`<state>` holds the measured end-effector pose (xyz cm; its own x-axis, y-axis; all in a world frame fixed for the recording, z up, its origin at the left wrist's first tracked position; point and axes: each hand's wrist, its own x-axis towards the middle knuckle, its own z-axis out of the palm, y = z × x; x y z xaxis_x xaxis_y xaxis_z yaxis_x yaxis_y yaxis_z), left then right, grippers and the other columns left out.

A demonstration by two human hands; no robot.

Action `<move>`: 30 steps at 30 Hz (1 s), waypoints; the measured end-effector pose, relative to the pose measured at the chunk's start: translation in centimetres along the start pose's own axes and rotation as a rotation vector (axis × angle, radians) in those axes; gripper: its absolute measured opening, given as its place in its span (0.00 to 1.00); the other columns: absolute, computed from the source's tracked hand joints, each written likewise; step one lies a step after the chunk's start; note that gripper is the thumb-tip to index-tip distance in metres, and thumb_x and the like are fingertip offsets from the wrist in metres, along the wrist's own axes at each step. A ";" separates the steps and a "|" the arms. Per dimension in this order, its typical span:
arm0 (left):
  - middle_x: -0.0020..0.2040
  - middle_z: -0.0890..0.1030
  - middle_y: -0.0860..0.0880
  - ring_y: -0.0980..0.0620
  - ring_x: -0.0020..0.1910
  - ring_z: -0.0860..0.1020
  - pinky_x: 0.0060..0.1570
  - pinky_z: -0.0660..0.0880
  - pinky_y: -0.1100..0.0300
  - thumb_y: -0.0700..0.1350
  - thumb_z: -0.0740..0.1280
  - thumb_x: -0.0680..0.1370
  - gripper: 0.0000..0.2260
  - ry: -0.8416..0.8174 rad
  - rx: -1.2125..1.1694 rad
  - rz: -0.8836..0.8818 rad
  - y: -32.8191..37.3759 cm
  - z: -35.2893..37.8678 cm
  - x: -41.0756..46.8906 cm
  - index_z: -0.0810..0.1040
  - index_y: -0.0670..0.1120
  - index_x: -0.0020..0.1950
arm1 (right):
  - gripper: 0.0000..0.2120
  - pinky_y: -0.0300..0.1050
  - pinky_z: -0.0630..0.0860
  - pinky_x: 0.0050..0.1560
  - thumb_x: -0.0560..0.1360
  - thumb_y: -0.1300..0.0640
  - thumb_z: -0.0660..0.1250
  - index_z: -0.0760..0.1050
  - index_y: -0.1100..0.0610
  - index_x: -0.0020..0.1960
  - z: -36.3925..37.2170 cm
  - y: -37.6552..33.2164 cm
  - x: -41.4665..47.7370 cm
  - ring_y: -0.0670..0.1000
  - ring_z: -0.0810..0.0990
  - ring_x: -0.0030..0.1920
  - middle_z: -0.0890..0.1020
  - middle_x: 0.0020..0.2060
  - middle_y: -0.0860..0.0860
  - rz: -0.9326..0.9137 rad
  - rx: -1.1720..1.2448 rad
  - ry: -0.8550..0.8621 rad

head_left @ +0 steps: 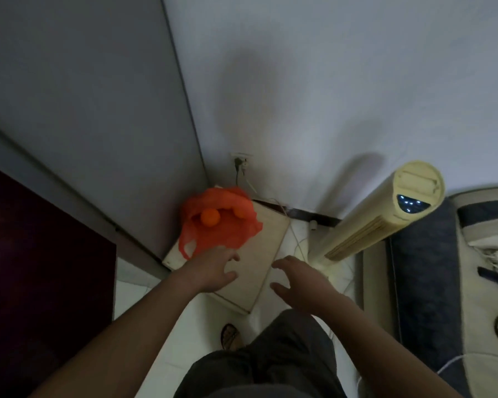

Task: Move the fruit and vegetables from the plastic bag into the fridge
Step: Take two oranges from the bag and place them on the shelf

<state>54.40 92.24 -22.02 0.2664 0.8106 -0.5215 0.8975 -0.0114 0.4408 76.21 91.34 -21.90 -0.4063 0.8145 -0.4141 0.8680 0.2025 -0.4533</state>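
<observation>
Both hands reach out empty, fingers spread: left hand (216, 271) just below the crumpled orange plastic bag (227, 235) at frame centre, right hand (296, 280) lower right. Best to steady the bag's mouth, then lift out the round orange fruit (210, 217).

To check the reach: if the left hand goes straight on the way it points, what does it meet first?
Probably the lower edge of the orange plastic bag, just ahead of the left hand; depth is unclear from above.
</observation>
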 end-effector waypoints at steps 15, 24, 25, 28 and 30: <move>0.66 0.70 0.48 0.49 0.62 0.70 0.58 0.71 0.54 0.50 0.64 0.76 0.19 0.158 -0.153 -0.261 -8.3 -0.8 7.3 0.68 0.50 0.67 | 0.24 0.44 0.68 0.62 0.76 0.50 0.64 0.65 0.55 0.68 1.5 -0.3 19.3 0.52 0.71 0.63 0.73 0.64 0.54 -0.268 -0.068 -0.261; 0.66 0.70 0.51 0.50 0.62 0.71 0.55 0.72 0.57 0.51 0.62 0.77 0.19 0.241 -0.250 -0.295 -9.5 6.0 12.8 0.66 0.52 0.68 | 0.22 0.46 0.71 0.60 0.76 0.50 0.62 0.64 0.52 0.67 7.6 3.9 23.3 0.50 0.71 0.62 0.72 0.63 0.49 -0.259 -0.070 -0.254; 0.66 0.70 0.51 0.51 0.62 0.70 0.56 0.72 0.57 0.51 0.62 0.77 0.19 0.256 -0.272 -0.295 -10.0 6.4 13.0 0.66 0.51 0.68 | 0.22 0.46 0.71 0.60 0.76 0.50 0.62 0.64 0.52 0.67 8.1 4.2 23.5 0.50 0.71 0.62 0.72 0.63 0.49 -0.260 -0.061 -0.236; 0.66 0.70 0.51 0.52 0.63 0.70 0.57 0.70 0.59 0.49 0.63 0.77 0.19 0.301 -0.319 -0.272 -11.7 7.8 13.6 0.67 0.50 0.68 | 0.23 0.46 0.71 0.61 0.76 0.49 0.62 0.63 0.52 0.68 10.1 4.9 23.9 0.49 0.71 0.61 0.72 0.63 0.49 -0.244 -0.023 -0.164; 0.66 0.71 0.50 0.52 0.63 0.70 0.58 0.69 0.60 0.49 0.63 0.77 0.19 0.334 -0.322 -0.241 -12.9 8.7 14.3 0.67 0.49 0.68 | 0.22 0.45 0.72 0.60 0.75 0.49 0.62 0.64 0.52 0.68 11.7 5.1 24.2 0.48 0.72 0.60 0.73 0.62 0.48 -0.235 0.020 -0.093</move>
<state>49.73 98.94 -41.51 -0.1088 0.9112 -0.3974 0.7521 0.3369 0.5665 67.47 105.77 -43.50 -0.6214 0.6927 -0.3662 0.7414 0.3687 -0.5607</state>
